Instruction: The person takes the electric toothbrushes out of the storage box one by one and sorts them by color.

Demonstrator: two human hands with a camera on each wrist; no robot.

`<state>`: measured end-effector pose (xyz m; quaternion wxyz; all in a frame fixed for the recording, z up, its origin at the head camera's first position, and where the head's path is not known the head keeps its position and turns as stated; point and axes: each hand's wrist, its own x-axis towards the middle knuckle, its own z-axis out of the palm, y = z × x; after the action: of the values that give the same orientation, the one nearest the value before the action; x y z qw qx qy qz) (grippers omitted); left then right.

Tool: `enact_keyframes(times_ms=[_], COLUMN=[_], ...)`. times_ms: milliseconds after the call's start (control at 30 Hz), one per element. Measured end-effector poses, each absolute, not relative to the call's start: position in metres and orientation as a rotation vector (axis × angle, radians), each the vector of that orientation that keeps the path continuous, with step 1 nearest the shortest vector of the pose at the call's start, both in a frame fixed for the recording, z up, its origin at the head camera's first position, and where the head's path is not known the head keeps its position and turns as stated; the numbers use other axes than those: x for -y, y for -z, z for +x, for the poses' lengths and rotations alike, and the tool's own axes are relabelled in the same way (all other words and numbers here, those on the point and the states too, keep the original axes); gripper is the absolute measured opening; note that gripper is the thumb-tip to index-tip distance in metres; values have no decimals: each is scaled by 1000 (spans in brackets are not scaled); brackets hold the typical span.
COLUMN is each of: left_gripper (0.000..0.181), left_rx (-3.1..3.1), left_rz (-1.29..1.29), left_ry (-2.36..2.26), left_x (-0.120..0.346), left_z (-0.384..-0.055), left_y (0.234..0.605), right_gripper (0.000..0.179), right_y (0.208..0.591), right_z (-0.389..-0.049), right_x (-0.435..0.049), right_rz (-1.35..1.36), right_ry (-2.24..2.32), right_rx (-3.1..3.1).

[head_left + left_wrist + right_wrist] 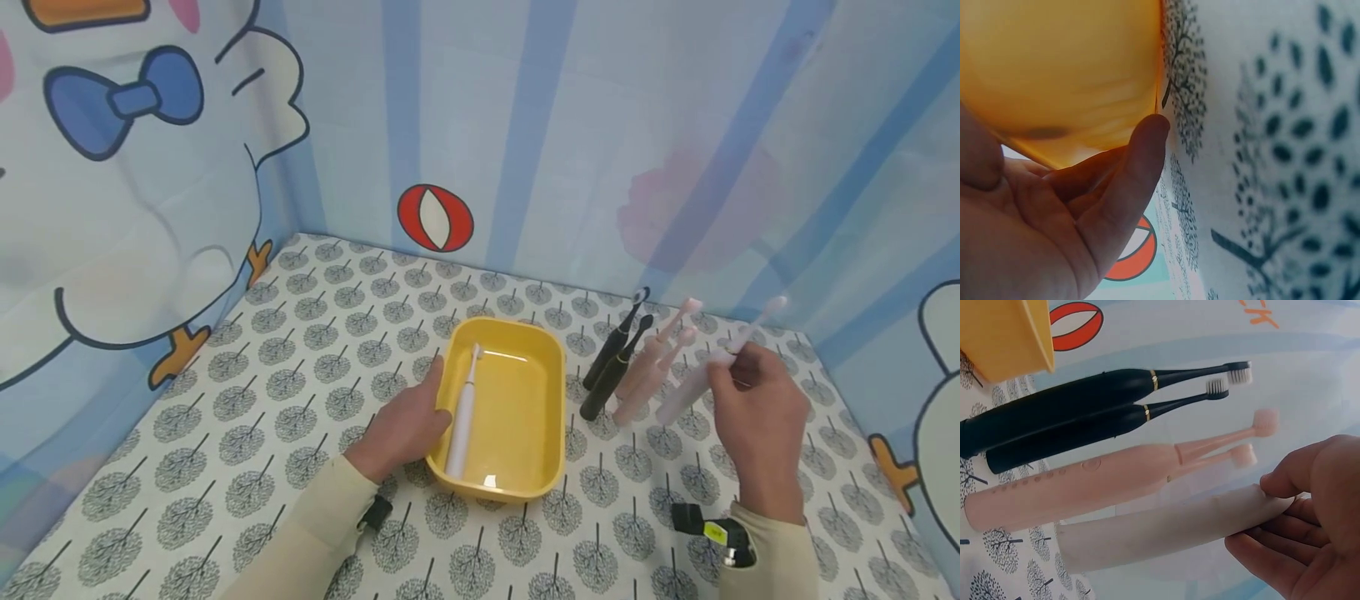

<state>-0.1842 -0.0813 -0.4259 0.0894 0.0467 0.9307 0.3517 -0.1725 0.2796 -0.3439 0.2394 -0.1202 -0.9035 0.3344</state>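
My left hand (405,421) grips the left wall of a yellow plastic bin (557,417), thumb at the rim. In the left wrist view, its fingers (1141,156) curl against the outside of the bin. A white electric toothbrush (462,417) lies inside along the left wall, head at the far end. My right hand (761,408) pinches another white electric toothbrush (1166,525) near the top of its handle, brush head pointing up and right. Just left of it are two pink electric toothbrushes (641,379) and two black ones (611,367), all with heads toward the back.
A cloth printed with grey trees (300,367) covers the table. Behind it hangs a blue-striped curtain (465,125) with cartoon figures, close past the brush heads. Each wrist carries a strapped device, such as the one on the right (716,529).
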Motion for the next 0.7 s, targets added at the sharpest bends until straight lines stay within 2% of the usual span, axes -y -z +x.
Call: enact_keyframes(times_ms=[700], left_gripper=[81], left_rx=[-2763], left_rz=[153], left_ry=[-1068], left_x=[81], left_z=[-184], left_y=[426], right_gripper=[46], right_y=[374], right_z=[-200], right_x=[-290], right_rz=[-386], right_ry=[-933], right_rx=[2468])
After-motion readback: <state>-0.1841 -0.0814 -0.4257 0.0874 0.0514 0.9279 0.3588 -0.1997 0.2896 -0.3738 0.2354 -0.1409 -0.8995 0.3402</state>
